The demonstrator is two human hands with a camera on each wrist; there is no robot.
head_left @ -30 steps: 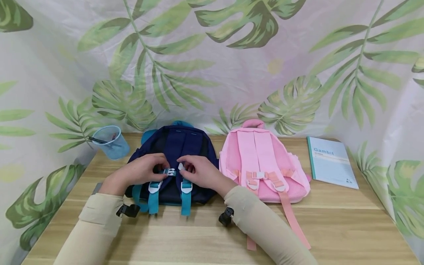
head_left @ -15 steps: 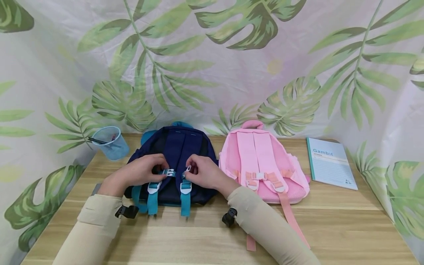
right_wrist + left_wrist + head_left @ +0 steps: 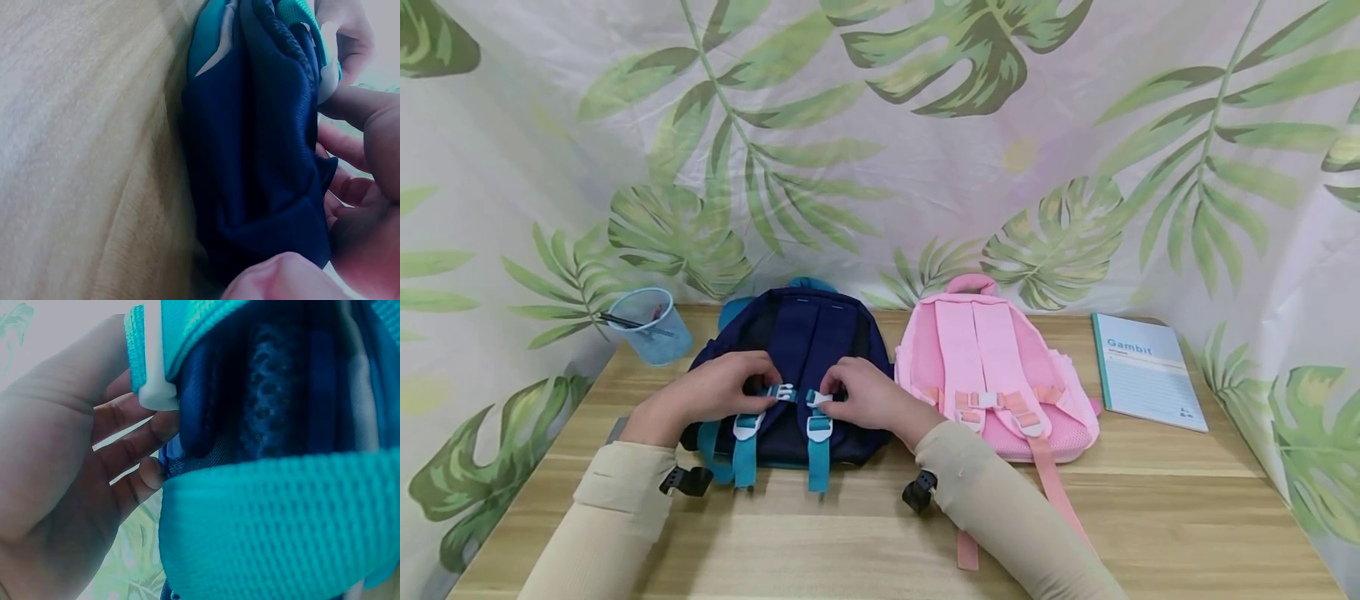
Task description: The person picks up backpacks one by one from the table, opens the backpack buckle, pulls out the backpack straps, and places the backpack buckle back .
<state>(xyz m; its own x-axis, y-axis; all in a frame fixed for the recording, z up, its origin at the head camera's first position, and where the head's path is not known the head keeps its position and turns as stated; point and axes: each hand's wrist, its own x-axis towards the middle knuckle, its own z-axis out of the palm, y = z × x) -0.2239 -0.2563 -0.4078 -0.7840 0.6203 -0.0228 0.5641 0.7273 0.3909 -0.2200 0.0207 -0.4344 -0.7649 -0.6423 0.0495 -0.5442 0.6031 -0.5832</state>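
A navy backpack (image 3: 816, 333) with teal straps lies with its strap side up on the table. My left hand (image 3: 718, 387) pinches the teal chest strap just behind a white pronged buckle half (image 3: 786, 392). Opposite it, my right hand (image 3: 868, 396) grips the white socket half (image 3: 818, 399) between thumb and fingers. The two buckle halves face each other across a small gap. In the left wrist view a wide teal strap (image 3: 281, 531) crosses below the left hand's fingers. The right wrist view shows the navy side (image 3: 250, 162) of the bag beside the right hand.
Just right of it lies a pink backpack (image 3: 977, 333), its chest buckle (image 3: 988, 400) fastened and one long strap trailing toward the front. A blue mesh cup (image 3: 658, 337) with pens stands at the left. A notebook (image 3: 1150, 375) lies at the right, before a leaf-print curtain (image 3: 925, 167).
The right hand has drawn a little to the right, and the socket half, tilted up before, now lies flatter and level with the prongs. My left hand holds its place.
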